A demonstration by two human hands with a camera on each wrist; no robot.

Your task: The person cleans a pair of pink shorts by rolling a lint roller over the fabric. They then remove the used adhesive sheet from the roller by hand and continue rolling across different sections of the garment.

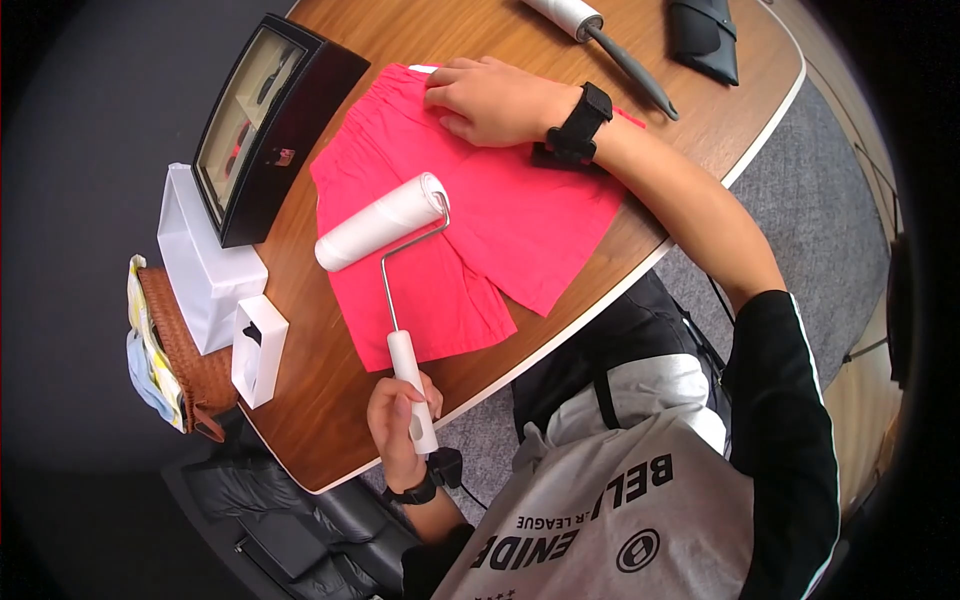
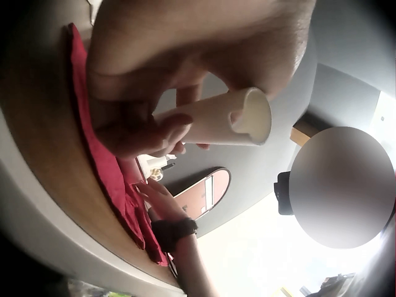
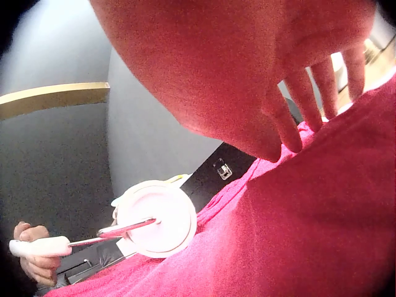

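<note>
Pink shorts [image 1: 480,240] lie spread on the wooden table, their waistband toward the far side. My left hand [image 1: 384,418] grips the white handle [image 1: 404,362] of a lint roller [image 1: 375,225], fingers curled round it at the table's near edge. The roller's white sheet cylinder lies over the left part of the shorts; in the right wrist view its round end [image 3: 158,216] faces the camera, close to the fabric. My right hand [image 1: 505,102] rests on the shorts near the waistband, and its fingers [image 3: 303,96] extend down to the cloth.
A black case with a glass lid [image 1: 270,125] stands at the left, beside a white box [image 1: 205,265], a smaller white box [image 1: 262,350] and a brown woven basket [image 1: 170,335]. A second lint roller with a grey handle [image 1: 635,75] and a black pouch [image 1: 703,45] lie at the far right.
</note>
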